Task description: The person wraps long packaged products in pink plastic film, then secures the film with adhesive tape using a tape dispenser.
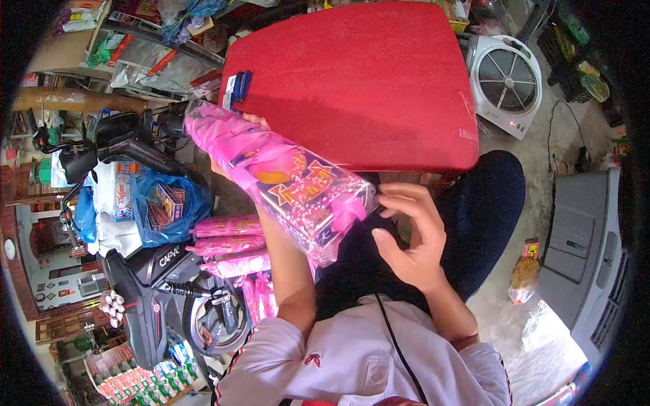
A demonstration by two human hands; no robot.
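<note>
A long box wrapped in pink plastic film (291, 179) with a purple, red and gold printed face slants from upper left to lower right in front of me. My left hand (227, 159) supports it from behind, mostly hidden, with fingertips showing at its upper edge. At the box's lower right end, my right hand (409, 233) has its fingers curled and pinches the loose pink film. Several similar pink-wrapped packs (227, 243) lie stacked just below the box.
A red table top (365, 81) sits straight ahead, with a small blue and white item (235, 88) at its left corner. A motorbike with a blue bag (159, 210) stands at the left. At the right are a white fan (504, 81) and a grey machine (582, 250).
</note>
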